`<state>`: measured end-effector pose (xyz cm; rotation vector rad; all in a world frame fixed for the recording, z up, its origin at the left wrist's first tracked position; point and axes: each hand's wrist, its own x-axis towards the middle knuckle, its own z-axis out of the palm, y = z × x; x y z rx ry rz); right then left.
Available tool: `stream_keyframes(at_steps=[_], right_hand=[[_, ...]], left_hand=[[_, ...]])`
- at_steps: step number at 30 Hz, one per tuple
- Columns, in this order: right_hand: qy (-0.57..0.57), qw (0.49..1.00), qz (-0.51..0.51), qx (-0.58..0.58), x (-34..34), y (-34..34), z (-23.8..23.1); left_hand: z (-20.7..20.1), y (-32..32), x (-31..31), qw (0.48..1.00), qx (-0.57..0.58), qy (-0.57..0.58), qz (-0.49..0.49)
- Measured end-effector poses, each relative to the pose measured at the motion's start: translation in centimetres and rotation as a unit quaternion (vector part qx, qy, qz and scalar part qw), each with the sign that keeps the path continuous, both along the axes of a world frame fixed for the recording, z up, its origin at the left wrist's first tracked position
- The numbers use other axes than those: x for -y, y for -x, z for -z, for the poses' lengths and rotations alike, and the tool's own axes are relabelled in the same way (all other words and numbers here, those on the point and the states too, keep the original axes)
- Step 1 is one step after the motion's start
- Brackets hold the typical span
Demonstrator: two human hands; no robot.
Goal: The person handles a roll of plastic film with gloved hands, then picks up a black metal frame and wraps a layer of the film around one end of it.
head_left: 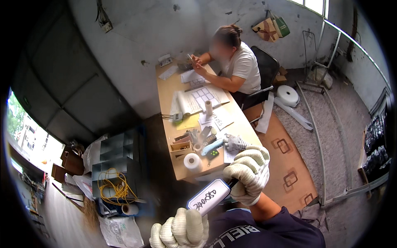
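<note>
Both my hands wear off-white knitted gloves. Between them, over the near end of the desk, is a white label with a blue border and black handwriting, tilted up to the right. My right hand is closed round its upper right end, where a bit of something dark shows by the fingers. My left hand has its fingers curled at the label's lower left end, covering that corner. What lies behind the label is hidden.
On the wooden desk stand a white roll, a small wooden box, a light blue cutter, a striped glove and papers. A person sits at its far side holding a phone. Left stand grey metal bins with yellow cord.
</note>
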<state>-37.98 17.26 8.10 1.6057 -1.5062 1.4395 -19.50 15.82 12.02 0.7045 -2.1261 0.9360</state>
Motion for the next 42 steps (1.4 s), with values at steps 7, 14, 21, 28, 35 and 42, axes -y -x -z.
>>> stream_keyframes(at_steps=[7, 14, 21, 28, 35, 42], right_hand=[[0.004, 1.000, 0.002, 0.005, -1.0, 0.6, 0.3], [0.015, 1.000, -0.009, 0.005, -1.6, 0.6, 0.5], [0.023, 1.000, 0.004, -0.007, -1.4, 0.0, 0.7], [0.041, 0.999, -0.013, -0.016, -1.8, -0.6, 0.3], [0.050, 0.998, 0.030, -0.017, -1.6, -0.3, 0.9], [0.050, 0.998, 0.021, -0.019, -2.5, -1.1, 0.7]], left_hand=[[-0.3, 0.4, -1.2, 0.998, 0.048, -0.026, -0.013], [1.0, -0.2, -2.2, 0.996, 0.069, -0.028, -0.042], [1.3, -0.6, -2.4, 0.997, 0.058, -0.021, -0.054], [1.3, -1.6, -2.4, 0.997, 0.047, -0.049, -0.032], [1.9, -0.8, -1.7, 0.999, 0.036, -0.021, -0.010], [1.8, -1.2, -2.9, 0.999, -0.017, 0.012, -0.030]])
